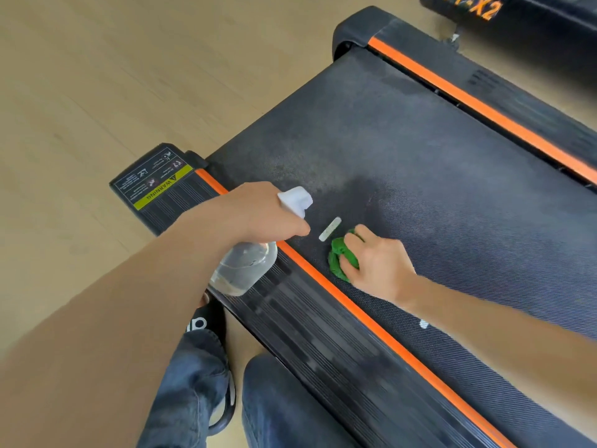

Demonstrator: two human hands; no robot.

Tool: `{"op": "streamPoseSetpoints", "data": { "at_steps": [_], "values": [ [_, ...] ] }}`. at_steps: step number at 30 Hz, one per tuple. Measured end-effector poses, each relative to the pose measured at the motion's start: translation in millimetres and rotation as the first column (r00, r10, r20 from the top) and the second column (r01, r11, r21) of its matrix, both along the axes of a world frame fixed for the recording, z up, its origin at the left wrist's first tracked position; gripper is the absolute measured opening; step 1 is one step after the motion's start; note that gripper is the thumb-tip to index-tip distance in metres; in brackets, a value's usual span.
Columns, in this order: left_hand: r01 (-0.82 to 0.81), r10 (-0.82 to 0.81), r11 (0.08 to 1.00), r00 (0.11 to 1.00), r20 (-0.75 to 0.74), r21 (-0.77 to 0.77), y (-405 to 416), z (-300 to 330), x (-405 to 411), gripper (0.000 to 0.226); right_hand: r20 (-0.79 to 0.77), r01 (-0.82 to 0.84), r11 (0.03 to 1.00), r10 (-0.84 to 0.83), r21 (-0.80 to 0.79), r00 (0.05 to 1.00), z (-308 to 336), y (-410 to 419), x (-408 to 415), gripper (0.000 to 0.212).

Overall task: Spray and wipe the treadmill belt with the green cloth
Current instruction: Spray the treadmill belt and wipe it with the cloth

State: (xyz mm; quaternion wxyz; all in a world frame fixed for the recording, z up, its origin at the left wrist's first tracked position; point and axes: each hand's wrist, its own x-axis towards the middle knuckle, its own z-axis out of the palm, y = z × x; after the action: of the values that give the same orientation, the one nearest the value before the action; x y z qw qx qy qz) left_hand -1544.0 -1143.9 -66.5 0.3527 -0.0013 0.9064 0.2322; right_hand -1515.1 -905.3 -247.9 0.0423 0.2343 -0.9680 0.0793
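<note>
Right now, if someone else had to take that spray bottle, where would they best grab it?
Probably by the clear round body, from below. The left hand already wraps the neck under the white spray head, and the bottle is tilted with its body hanging free over the treadmill's side rail.

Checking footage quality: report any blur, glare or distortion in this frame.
Head view: the near side rail is streaked by motion blur; the green cloth and spray bottle are fairly sharp; soft even light, faint sheen on the belt; wide-angle stretches the left forearm; top-right corner is hazy.
</note>
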Motion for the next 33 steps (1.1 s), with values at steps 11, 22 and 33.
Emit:
{"op": "streamPoseSetpoints", "data": {
  "at_steps": [11,22,33],
  "values": [
    [-0.053,0.053,0.998,0.999,-0.001,-0.035,-16,-13,-2,0.04,0.034,0.514,0.847,-0.522,0.133,0.852,6,12,-100,0.034],
    [-0.037,0.037,0.998,0.999,-0.011,-0.043,-4,-8,-4,0.04,-0.115,-0.103,0.989,0.115,0.105,0.987,-2,-6,-57,0.025],
    [-0.037,0.036,0.997,0.999,-0.018,-0.072,-21,-5,2,0.04,-0.041,0.047,0.998,-0.045,0.035,0.998,0,-40,-20,0.03]
  ]
}}
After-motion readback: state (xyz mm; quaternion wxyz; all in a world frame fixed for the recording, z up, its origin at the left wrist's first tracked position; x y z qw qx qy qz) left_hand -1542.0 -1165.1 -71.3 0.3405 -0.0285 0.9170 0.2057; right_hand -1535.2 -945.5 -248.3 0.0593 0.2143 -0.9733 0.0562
